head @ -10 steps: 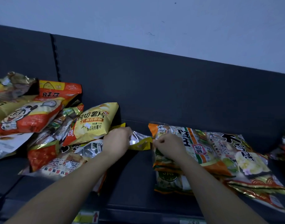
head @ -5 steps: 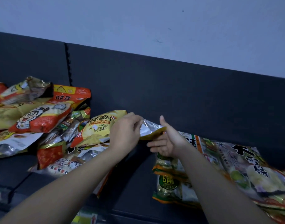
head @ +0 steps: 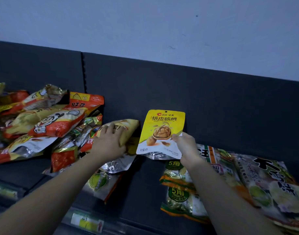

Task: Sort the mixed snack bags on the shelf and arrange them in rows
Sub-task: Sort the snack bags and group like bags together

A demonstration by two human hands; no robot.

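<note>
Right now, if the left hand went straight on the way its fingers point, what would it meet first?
The yellow chip bag: the left hand lies on it. Beyond that, probably the shelf's dark back panel; depth is unclear.

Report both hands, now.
Left hand: open, fingers spread flat on the yellow chip bag.
Right hand: pinching the yellow walnut bag, held upright.
</note>
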